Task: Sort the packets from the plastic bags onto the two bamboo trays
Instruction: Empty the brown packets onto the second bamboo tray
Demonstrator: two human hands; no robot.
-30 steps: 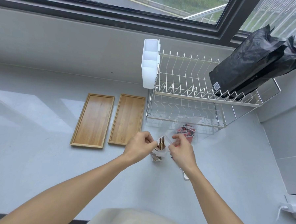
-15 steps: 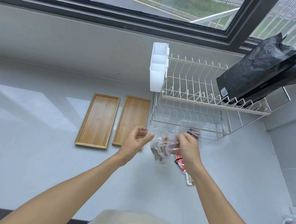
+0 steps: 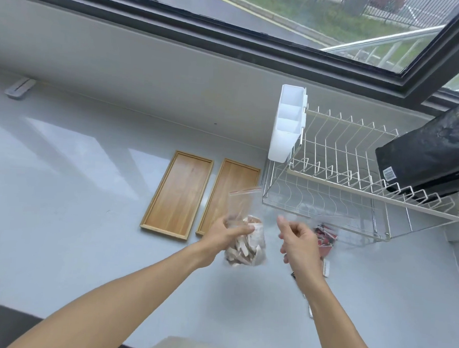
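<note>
My left hand point(image 3: 226, 233) was clamped around a clear zip bag point(image 3: 245, 228) of pale brown packets point(image 3: 245, 248), thumb across its front, holding it upright above the grey counter point(image 3: 74, 219) with its red-lined mouth at 12 o'clock. My right hand point(image 3: 298, 242) hung just at 3 o'clock of the bag, not touching it, fingers loosely curled and gripping nothing. A second clear bag point(image 3: 323, 233) holding red packets point(image 3: 326, 237) lay on the counter at 2 o'clock of my right hand, partly hidden behind it. Two bamboo trays lay side by side, long edges nearly touching: the left tray point(image 3: 178, 195) at 10 o'clock of my left hand, the right tray point(image 3: 223, 189) at 12 o'clock, its near end behind the held bag. A white wire dish rack point(image 3: 355, 185) stood at 3 o'clock of the trays, carrying a white cutlery holder point(image 3: 286, 129) and black pouches point(image 3: 431, 155).
</note>
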